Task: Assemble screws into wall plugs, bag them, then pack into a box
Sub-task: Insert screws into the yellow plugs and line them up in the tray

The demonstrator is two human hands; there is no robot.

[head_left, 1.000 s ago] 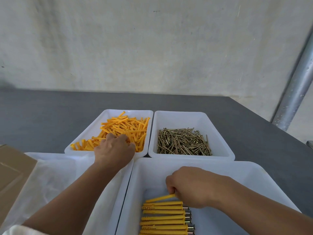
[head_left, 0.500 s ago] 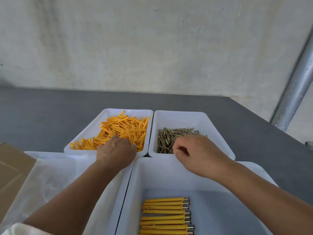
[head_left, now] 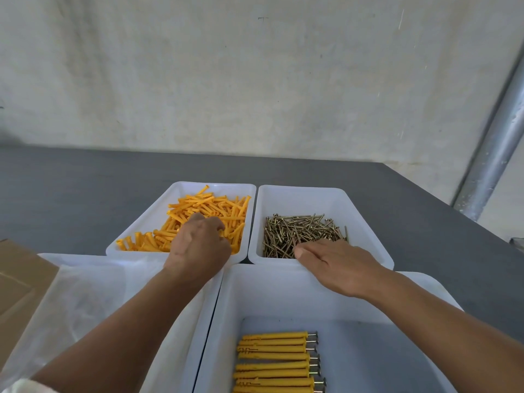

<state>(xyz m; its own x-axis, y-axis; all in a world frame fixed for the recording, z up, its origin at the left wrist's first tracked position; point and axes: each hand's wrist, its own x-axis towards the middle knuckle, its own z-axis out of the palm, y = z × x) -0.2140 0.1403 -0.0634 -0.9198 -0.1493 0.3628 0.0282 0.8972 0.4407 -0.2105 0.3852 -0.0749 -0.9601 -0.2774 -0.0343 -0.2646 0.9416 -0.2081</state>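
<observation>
Loose orange wall plugs fill the white back-left tray. My left hand is down in that pile, its fingers curled around a plug. Brass screws lie heaped in the white back-right tray. My right hand reaches over this tray's near rim, its fingers fairly straight and touching the screws. Several assembled plugs with screws lie side by side in the large front-right bin.
A front-left bin holds clear plastic bags. A brown cardboard box sits at the left edge. All stand on a dark grey table against a pale wall. A metal pole rises at the right.
My right hand left an assembled plug in the front bin and moved forward to the screw tray. My left hand stayed in the plug tray and shifted slightly forward.
</observation>
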